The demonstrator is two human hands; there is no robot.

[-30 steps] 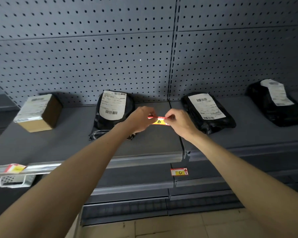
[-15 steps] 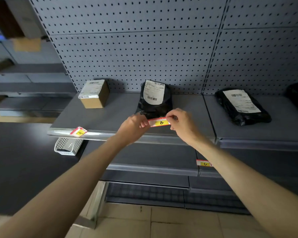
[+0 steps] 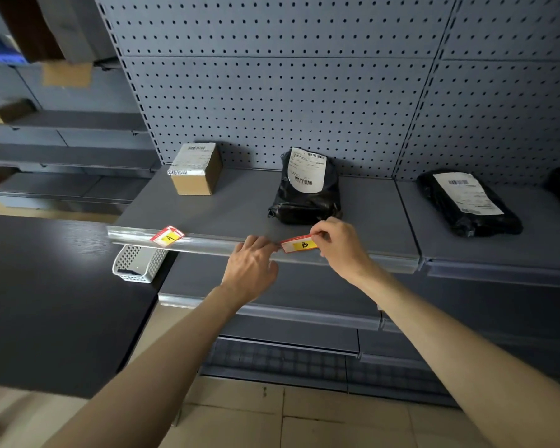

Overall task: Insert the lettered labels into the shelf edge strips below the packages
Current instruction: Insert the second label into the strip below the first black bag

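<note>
Label B (image 3: 299, 244) sits at the strip (image 3: 214, 245) below the black package (image 3: 307, 189), pinched at its right end by my right hand (image 3: 337, 245). My left hand (image 3: 251, 266) rests fingertips on its left end; I cannot tell if they clamp it. I'd tuck the bottom edge in first, then press level, unlike crooked label A (image 3: 168, 236)

A shop or stockroom: pegboard-backed shelving (image 3: 272, 92) with clear edge strips (image 3: 207, 245) holds labelled parcels (image 3: 307, 185).
</note>
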